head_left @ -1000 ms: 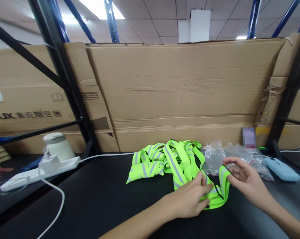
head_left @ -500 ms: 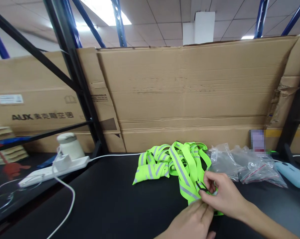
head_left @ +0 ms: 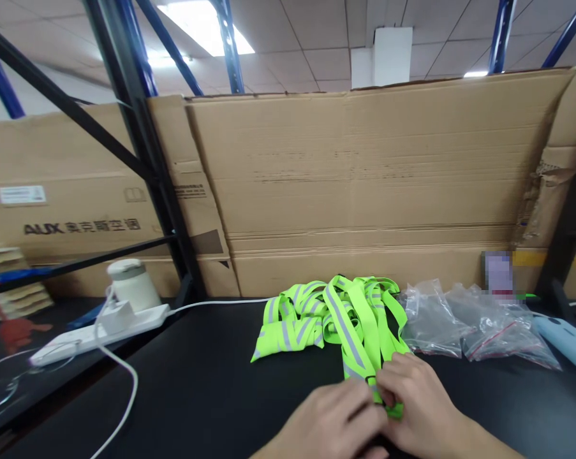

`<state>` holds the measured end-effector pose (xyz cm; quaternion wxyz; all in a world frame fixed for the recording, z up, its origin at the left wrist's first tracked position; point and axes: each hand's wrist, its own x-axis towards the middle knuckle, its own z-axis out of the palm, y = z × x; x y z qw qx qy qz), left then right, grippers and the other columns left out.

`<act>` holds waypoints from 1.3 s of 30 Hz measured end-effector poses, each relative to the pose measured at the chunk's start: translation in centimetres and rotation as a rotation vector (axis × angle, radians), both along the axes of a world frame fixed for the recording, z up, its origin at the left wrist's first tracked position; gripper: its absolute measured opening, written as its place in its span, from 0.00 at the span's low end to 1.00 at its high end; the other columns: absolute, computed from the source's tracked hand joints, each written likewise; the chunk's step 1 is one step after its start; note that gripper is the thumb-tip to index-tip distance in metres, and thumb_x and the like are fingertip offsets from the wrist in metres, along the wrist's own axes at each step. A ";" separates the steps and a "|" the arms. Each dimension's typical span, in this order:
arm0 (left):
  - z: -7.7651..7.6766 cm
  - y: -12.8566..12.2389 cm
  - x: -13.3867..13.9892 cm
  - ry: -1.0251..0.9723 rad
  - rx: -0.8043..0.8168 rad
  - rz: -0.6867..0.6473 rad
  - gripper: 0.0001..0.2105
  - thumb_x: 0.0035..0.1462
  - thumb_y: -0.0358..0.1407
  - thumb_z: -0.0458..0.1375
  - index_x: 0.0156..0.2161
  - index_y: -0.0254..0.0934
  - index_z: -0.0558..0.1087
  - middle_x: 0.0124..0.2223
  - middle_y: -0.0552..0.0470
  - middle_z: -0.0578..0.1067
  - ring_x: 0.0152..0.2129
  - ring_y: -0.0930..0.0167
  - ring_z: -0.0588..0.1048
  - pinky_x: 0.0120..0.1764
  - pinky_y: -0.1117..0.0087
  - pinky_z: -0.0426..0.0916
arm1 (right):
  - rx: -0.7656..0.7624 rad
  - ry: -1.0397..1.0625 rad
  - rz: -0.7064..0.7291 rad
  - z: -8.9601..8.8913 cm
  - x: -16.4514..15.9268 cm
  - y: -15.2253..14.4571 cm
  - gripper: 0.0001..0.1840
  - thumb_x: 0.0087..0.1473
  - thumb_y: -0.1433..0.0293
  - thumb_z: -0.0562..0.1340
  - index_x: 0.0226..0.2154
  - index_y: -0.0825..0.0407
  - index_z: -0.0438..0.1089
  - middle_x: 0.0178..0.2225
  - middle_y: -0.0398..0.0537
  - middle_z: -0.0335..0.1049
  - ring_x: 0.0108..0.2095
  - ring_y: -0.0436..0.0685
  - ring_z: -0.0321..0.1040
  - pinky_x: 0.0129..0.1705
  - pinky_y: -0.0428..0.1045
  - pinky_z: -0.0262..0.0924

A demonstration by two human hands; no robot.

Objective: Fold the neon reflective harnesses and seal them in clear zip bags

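The fingers of the right hand [head_left: 419, 401] are curled and clamped on the near end of a green strap [head_left: 353, 341], a scrap of which is seen beneath them. The fingers of the left hand [head_left: 333, 417] are bent together against the right ones; their tips are hidden, so whether the strap is gripped there cannot be told. Half a second ago a black buckle [head_left: 370, 381] was pinched by the right fingers; now it is seen just left of them, lying over the strap. A second ago the hands were held apart, with a loop raised between them; they have since been brought together.

The strap is run from the far heap [head_left: 292, 319], which has been left much as it was on the black table [head_left: 196, 389]. To the right, clear bags [head_left: 431, 322] and a blue case [head_left: 568, 343] are seen. At far left, a jar [head_left: 139, 290] is placed behind a power strip [head_left: 147, 320]. The far side is closed by cardboard [head_left: 364, 172].
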<state>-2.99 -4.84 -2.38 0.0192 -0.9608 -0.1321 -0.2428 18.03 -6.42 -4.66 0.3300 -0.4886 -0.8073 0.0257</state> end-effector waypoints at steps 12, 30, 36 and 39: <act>0.9 3.6 0.0 0.023 -0.564 -0.061 0.21 0.55 0.34 0.64 0.55 0.43 0.74 0.39 0.51 0.75 0.34 0.69 0.75 0.40 0.72 0.72 | 0.024 0.020 -0.150 -1.9 -0.5 0.5 0.22 0.32 0.72 0.67 0.17 0.52 0.49 0.16 0.36 0.62 0.24 0.50 0.60 0.30 0.47 0.47; -0.7 4.7 -0.5 -0.106 -0.328 -0.058 0.12 0.57 0.31 0.57 0.46 0.35 0.77 0.38 0.46 0.75 0.32 0.69 0.75 0.37 0.72 0.72 | 0.244 -0.255 0.339 0.4 7.4 -2.2 0.21 0.60 0.76 0.62 0.56 0.53 0.66 0.54 0.54 0.75 0.56 0.58 0.70 0.59 0.51 0.64; -0.7 4.5 -0.2 -0.110 -0.365 -0.065 0.09 0.55 0.28 0.55 0.42 0.35 0.72 0.41 0.45 0.74 0.36 0.68 0.76 0.41 0.70 0.73 | 0.163 -0.213 0.322 0.1 8.0 -2.3 0.28 0.56 0.75 0.65 0.60 0.50 0.66 0.57 0.53 0.73 0.57 0.58 0.71 0.61 0.50 0.65; -0.8 4.3 -0.2 -0.105 -0.346 -0.044 0.12 0.52 0.28 0.56 0.43 0.36 0.70 0.40 0.46 0.74 0.36 0.68 0.75 0.41 0.69 0.73 | 0.181 -0.202 0.301 0.7 7.8 -2.1 0.24 0.56 0.75 0.65 0.55 0.48 0.72 0.56 0.54 0.74 0.54 0.59 0.74 0.57 0.51 0.69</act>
